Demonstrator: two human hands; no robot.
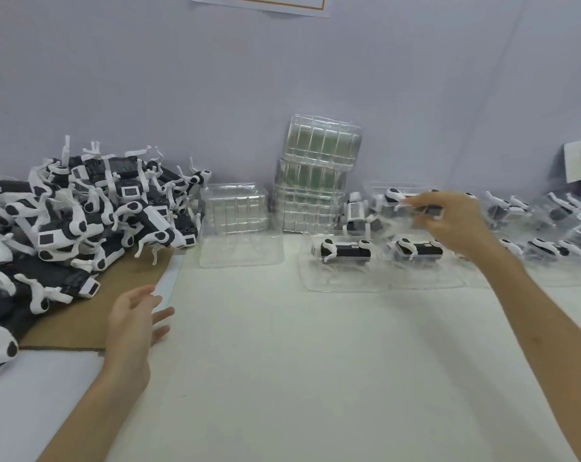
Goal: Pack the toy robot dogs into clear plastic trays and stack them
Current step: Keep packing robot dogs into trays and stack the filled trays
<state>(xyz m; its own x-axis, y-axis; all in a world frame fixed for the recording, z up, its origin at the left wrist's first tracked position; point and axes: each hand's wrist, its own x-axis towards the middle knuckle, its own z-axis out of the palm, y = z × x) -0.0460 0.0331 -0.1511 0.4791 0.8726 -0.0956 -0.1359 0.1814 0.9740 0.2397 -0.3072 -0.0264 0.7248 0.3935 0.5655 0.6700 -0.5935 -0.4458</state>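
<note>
A big heap of black-and-white toy robot dogs (82, 211) lies at the left on brown cardboard (92, 315). My left hand (134, 320) hovers beside the cardboard's edge, fingers spread, holding nothing. My right hand (449, 221) is raised at the right and pinches the rim of a clear tray with a dog in it (396, 200), held above two packed trays (346, 253) (419, 251) on the white table. One unfilled clear tray (237, 215) stands in the middle. The scene is motion-blurred around my right hand.
A tall stack of nested clear trays (316, 175) leans against the grey wall. More packed trays (542, 228) spread along the far right, beside a white box (579, 165). The white table (299, 378) stretches in front of me.
</note>
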